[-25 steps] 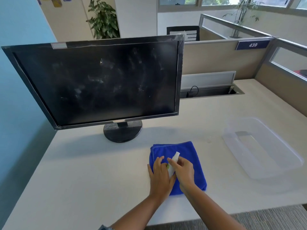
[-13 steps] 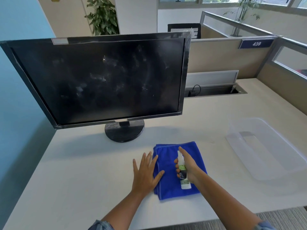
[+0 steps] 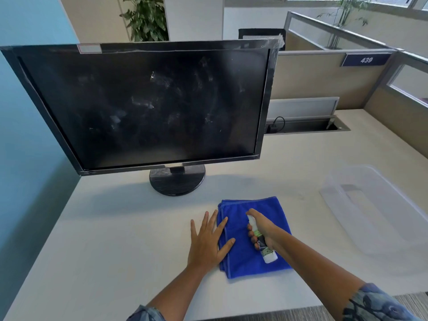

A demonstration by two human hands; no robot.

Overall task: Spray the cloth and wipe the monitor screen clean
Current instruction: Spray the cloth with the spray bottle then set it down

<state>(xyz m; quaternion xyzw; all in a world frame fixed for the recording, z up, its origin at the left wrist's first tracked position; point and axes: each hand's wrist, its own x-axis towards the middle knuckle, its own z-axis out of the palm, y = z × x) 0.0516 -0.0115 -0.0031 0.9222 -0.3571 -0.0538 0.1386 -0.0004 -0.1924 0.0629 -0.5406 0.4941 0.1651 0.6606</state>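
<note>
A folded blue cloth (image 3: 266,208) lies on the desk in front of me. My right hand (image 3: 264,228) is shut on a small white spray bottle (image 3: 266,252) with a green label, held over the cloth with a finger on its top. My left hand (image 3: 208,242) rests flat with fingers spread, palm on the desk and fingertips pressing the cloth's left edge. The black monitor (image 3: 148,107) stands behind on a round base (image 3: 177,181); its dark screen shows white smudges and streaks.
A clear plastic bin (image 3: 379,212) sits on the desk to the right. An open cable tray (image 3: 305,126) with a plug lies behind the monitor. Beige cubicle partitions (image 3: 324,79) close the back and right; a blue wall is at the left.
My left hand let go of the bottle and moved left to lie flat at the cloth's edge. My right hand turned the bottle nozzle-forward over the cloth. The view shifted slightly.
</note>
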